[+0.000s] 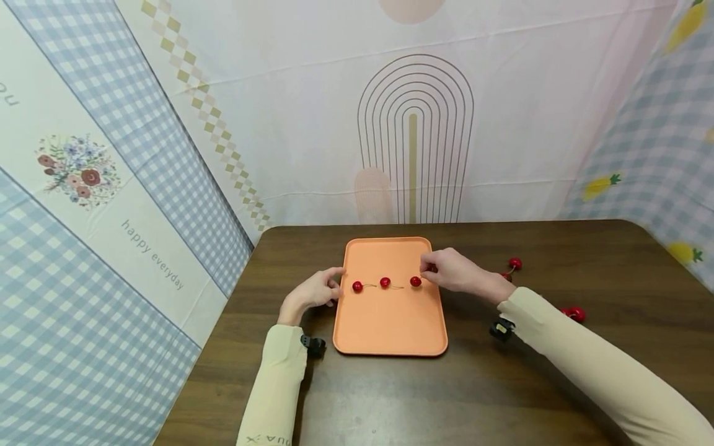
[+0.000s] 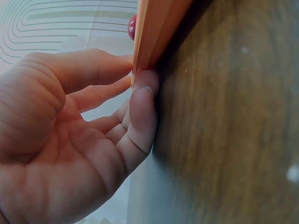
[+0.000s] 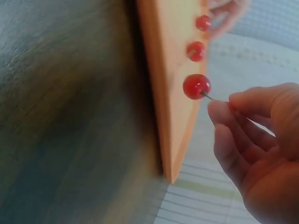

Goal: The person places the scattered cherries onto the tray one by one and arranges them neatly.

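An orange tray (image 1: 390, 328) lies on the table, with two red cherries on it, a left cherry (image 1: 357, 287) and a middle cherry (image 1: 385, 282), their thin stems pointing right. My right hand (image 1: 453, 270) pinches the stem of a third cherry (image 3: 196, 87) between thumb and fingertip. That cherry is at the right end of the row, over the tray. At the tray's left side my left hand (image 1: 315, 289) holds the rim, one digit on top of the edge and other fingertips (image 2: 142, 107) against its outer side.
More red cherries lie on the table right of the tray, one cherry (image 1: 515, 263) behind my right forearm and another cherry (image 1: 577, 314) beside the sleeve. The brown wooden table (image 1: 390, 396) ends at a patterned cloth backdrop (image 1: 312, 124).
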`<state>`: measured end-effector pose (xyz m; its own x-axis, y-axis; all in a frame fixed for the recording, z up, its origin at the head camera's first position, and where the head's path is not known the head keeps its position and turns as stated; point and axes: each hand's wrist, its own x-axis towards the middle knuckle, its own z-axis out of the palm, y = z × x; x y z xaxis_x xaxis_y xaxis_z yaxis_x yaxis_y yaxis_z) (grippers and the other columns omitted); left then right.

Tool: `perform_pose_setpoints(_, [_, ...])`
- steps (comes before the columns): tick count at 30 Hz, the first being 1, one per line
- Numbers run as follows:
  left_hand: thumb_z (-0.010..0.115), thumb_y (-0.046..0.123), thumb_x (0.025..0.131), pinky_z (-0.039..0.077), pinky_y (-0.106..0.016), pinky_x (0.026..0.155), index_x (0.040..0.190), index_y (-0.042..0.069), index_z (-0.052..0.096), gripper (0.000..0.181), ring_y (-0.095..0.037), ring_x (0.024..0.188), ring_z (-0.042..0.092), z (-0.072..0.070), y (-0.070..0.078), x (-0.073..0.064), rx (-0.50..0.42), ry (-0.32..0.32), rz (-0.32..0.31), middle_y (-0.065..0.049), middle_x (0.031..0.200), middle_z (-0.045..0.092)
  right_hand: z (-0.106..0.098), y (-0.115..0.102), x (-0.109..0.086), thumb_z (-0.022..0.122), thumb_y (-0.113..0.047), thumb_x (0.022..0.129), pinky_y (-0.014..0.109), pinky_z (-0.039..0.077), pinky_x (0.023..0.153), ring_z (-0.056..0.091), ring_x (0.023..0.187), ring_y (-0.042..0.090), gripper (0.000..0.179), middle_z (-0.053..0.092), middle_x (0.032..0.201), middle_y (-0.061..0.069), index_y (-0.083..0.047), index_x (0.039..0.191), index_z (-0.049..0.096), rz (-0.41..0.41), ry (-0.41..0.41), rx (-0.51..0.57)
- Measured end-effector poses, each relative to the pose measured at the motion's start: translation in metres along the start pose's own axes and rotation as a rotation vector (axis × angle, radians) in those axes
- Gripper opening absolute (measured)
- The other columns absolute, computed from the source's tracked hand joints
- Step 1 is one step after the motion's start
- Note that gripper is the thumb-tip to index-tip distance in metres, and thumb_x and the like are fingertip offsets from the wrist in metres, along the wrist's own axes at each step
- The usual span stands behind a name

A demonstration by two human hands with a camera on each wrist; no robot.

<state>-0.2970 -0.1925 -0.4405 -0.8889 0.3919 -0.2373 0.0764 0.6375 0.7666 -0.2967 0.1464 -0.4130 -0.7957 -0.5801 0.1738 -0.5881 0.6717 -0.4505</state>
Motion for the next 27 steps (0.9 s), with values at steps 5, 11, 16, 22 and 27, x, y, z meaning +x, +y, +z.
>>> perform_pose_setpoints(5, [0.054,0.001,0.093,0.054,-0.03,0.067,0.15,0.011,0.039,0.059,-0.018,0.077,0.059,0.001,-0.001,0.002,-0.004,0.008,-0.018,-0.011,0.093,0.062,0.013,-0.006,0.002,0.069,-0.005,0.086,0.021,0.042,0.056,0.048,0.063,0.009,0.013,0.057,0.073,-0.004,-0.013,0.079,0.061,-0.062,-0.027,-0.112])
perform_pose_setpoints(11, [0.055,0.001,0.093,0.053,-0.03,0.067,0.149,0.011,0.041,0.059,-0.017,0.075,0.058,0.001,0.0,0.004,-0.007,0.018,-0.022,-0.011,0.092,0.062,0.026,-0.013,0.001,0.068,-0.007,0.087,0.021,0.041,0.059,0.046,0.066,0.008,0.018,0.051,0.072,-0.007,-0.017,0.076,0.059,-0.165,-0.077,-0.191])
perform_pose_setpoints(16, [0.057,0.003,0.094,0.053,-0.029,0.066,0.149,0.012,0.041,0.058,-0.016,0.072,0.059,0.0,0.001,0.003,-0.01,0.015,-0.028,-0.012,0.092,0.062,0.036,-0.016,0.0,0.069,-0.008,0.088,0.02,0.037,0.056,0.042,0.063,0.007,0.024,0.045,0.068,-0.006,-0.017,0.072,0.053,-0.237,-0.088,-0.212])
perform_pose_setpoints(22, [0.058,0.004,0.095,0.052,-0.029,0.066,0.149,0.013,0.041,0.058,-0.017,0.071,0.058,0.001,0.001,0.003,-0.017,0.011,-0.031,-0.012,0.093,0.062,0.042,-0.018,-0.001,0.07,-0.009,0.088,0.019,0.037,0.056,0.042,0.062,0.007,0.022,0.046,0.067,-0.006,-0.016,0.074,0.054,-0.226,-0.102,-0.202])
perform_pose_setpoints(27, [0.057,0.003,0.094,0.052,-0.029,0.066,0.149,0.012,0.04,0.058,-0.017,0.072,0.058,0.0,0.001,0.003,-0.023,0.011,-0.034,-0.012,0.093,0.062,0.043,-0.02,-0.001,0.07,-0.01,0.088,0.019,0.037,0.056,0.042,0.061,0.007,0.023,0.046,0.067,-0.006,-0.016,0.073,0.054,-0.226,-0.107,-0.202])
